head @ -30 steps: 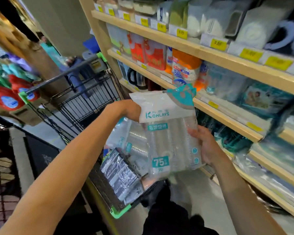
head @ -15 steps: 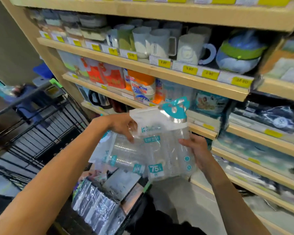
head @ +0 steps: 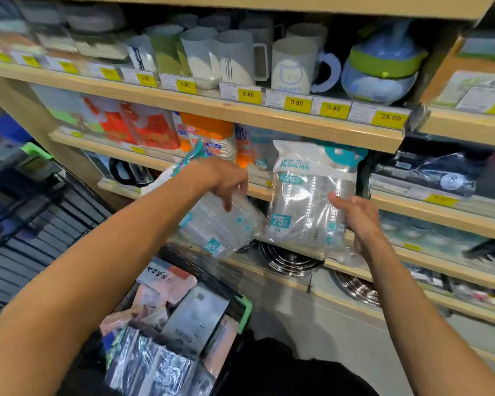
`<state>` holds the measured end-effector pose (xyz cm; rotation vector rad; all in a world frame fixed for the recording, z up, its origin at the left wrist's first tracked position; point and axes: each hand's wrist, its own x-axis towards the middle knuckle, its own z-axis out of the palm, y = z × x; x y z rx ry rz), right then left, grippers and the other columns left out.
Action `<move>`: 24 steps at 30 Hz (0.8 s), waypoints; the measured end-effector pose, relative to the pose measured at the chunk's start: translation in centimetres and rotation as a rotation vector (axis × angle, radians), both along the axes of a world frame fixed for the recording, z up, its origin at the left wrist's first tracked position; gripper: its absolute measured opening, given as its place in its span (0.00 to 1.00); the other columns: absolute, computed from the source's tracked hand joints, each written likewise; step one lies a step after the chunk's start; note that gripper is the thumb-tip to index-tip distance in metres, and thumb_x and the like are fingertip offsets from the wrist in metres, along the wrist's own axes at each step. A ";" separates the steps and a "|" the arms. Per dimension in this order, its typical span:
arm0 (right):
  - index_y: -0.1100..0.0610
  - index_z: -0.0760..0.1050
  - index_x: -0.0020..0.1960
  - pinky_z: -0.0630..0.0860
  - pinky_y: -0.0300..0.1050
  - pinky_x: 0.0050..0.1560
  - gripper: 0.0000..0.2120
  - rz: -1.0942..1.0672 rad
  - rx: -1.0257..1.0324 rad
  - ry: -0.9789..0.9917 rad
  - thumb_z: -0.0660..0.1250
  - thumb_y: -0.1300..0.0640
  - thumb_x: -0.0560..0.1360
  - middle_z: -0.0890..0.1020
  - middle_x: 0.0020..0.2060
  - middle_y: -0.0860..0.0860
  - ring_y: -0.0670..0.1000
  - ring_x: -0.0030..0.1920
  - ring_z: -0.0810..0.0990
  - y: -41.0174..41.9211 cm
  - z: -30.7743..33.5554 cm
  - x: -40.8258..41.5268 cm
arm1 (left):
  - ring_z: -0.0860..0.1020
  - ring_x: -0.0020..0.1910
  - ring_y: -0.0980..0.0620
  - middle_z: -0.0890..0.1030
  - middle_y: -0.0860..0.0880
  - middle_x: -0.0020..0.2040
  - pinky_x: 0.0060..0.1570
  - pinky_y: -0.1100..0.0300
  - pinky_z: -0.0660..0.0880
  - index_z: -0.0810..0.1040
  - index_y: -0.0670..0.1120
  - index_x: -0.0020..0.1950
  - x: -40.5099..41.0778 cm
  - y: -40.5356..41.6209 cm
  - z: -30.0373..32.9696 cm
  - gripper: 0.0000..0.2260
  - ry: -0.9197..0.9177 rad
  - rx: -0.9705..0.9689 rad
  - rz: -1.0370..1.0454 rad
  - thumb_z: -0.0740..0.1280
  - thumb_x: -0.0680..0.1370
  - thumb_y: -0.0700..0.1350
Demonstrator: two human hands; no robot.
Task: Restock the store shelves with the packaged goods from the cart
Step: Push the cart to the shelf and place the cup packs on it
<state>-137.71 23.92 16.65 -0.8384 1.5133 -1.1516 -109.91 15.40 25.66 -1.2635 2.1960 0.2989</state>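
Note:
My right hand (head: 355,221) grips a clear bag of plastic cups (head: 306,201) with a teal "75" label, held upright in front of the wooden shelf (head: 340,132). My left hand (head: 223,178) grips a second bag of plastic cups (head: 226,224), which hangs tilted to the left of the first one, above the cart. The two bags are apart. The black cart (head: 240,298) with green corners sits below my arms and holds several flat packets (head: 183,324).
Mugs (head: 235,58) and a blue-green bowl (head: 383,70) fill the upper shelf behind yellow price tags. Red and orange packs (head: 206,132) stand on the shelf behind my left hand. Metal pans (head: 289,258) lie on a lower shelf. Dark wrapped goods (head: 429,172) sit to the right.
My view swung from the cart toward the shelves. The two bags, held together before, have separated: my right hand raised one toward the shelf, my left keeps the other lower.

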 end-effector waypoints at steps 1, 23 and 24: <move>0.66 0.76 0.43 0.75 0.58 0.62 0.18 -0.040 -0.002 0.012 0.77 0.51 0.70 0.84 0.47 0.50 0.51 0.52 0.81 -0.3 -0.3 -0.2 | 0.77 0.59 0.46 0.78 0.51 0.61 0.48 0.57 0.70 0.75 0.53 0.66 -0.9 -0.5 0.1 0.29 -0.030 -0.038 -0.048 0.79 0.68 0.54; 0.61 0.75 0.57 0.71 0.49 0.49 0.16 -0.398 -0.070 0.771 0.70 0.50 0.77 0.80 0.52 0.59 0.61 0.54 0.79 -10.3 -2.5 -1.0 | 0.82 0.53 0.46 0.83 0.49 0.55 0.55 0.53 0.78 0.81 0.49 0.58 -11.0 -4.7 -4.9 0.18 -0.354 -0.294 -0.801 0.78 0.70 0.50; 0.63 0.75 0.54 0.71 0.50 0.49 0.15 -0.407 -0.042 0.846 0.68 0.50 0.78 0.81 0.52 0.60 0.62 0.55 0.79 -10.2 -2.5 -0.8 | 0.82 0.53 0.47 0.83 0.49 0.55 0.54 0.52 0.78 0.81 0.49 0.58 -10.9 -4.5 -4.9 0.18 -0.341 -0.294 -0.795 0.78 0.70 0.50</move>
